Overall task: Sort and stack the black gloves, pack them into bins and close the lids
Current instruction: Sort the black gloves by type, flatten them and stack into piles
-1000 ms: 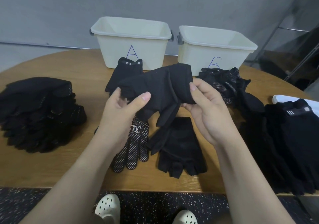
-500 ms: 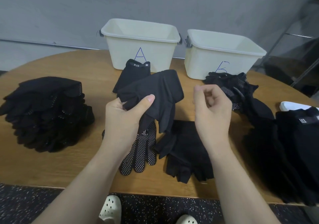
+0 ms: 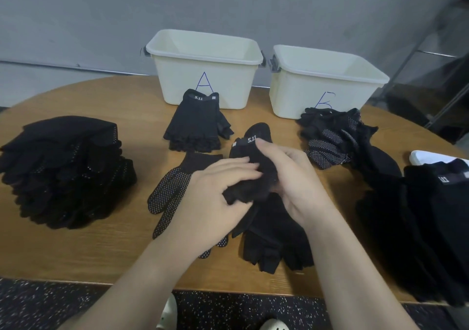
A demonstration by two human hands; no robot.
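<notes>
Both hands grip one 5.11 glove (image 3: 253, 167) just in front of bin A (image 3: 203, 80), left hand (image 3: 215, 197) on its near end, right hand (image 3: 286, 177) curled round its middle, apparently, cuff pointing toward the fingerless stack (image 3: 198, 124) directly beyond.

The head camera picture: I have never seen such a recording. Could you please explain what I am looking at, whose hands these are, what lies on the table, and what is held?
A camera worn on a person's head looks down at their two bare hands; no robot is here. The left hand and right hand together hold a black fabric glove with a 5.11 label. On the round wooden table stand two open cream plastic bins, one marked A, one marked B. Black glove piles lie at the left, before bin A, before bin B and at the right. A dotted black glove lies under the left hand.
</notes>
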